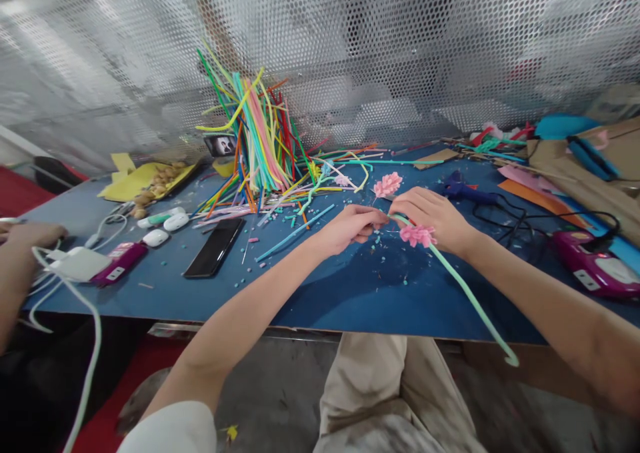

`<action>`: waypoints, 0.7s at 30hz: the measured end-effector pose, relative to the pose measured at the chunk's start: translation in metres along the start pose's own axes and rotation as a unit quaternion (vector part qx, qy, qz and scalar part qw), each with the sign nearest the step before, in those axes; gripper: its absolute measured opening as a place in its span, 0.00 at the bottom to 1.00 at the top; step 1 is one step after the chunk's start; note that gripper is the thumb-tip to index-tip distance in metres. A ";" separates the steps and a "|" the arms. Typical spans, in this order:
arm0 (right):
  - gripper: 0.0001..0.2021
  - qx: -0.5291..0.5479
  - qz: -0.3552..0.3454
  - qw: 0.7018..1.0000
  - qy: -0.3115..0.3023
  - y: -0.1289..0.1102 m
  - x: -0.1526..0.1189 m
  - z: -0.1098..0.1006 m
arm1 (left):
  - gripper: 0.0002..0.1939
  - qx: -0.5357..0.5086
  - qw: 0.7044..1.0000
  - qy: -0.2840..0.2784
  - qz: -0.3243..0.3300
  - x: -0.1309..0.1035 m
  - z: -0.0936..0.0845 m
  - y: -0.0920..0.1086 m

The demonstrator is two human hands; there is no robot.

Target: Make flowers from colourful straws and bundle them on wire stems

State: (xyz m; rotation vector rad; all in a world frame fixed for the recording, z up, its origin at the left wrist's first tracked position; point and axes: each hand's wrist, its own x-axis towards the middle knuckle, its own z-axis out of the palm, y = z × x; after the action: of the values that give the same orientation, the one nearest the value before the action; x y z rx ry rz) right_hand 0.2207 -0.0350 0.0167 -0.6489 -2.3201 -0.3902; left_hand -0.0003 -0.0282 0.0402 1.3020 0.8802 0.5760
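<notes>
A pale green pipe cleaner [467,292] runs out from under my right hand [433,218] and hangs past the table's front edge, its end bent into a small hook. My right hand is closed on its upper part. A fluffy pink pipe-cleaner flower [419,235] sits along the stem just below those fingers. My left hand [350,230] is pinched shut and meets the right fingertips; what lies in the pinch is too small to make out. Another pink flower piece [388,184] shows just beyond my hands, and whether it joins the stem is unclear.
A bundle of coloured pipe cleaners [263,133] stands at the back. A black phone [214,248] and a blue pipe cleaner [295,232] lie to the left. Rightward are a glue gun [470,192] and a purple power strip [597,261]. A co-worker's hand [30,233] rests far left.
</notes>
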 end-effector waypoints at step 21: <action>0.06 0.041 0.014 0.999 0.027 0.007 -0.006 0.004 | 0.15 -0.024 1.000 -0.011 0.000 0.000 -0.001 -0.001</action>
State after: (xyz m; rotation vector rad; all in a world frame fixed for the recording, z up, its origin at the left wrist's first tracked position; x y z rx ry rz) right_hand 0.2260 -0.0297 0.0107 -0.6237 -2.2605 -0.2951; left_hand -0.0011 -0.0286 0.0391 1.2615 0.8440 0.5782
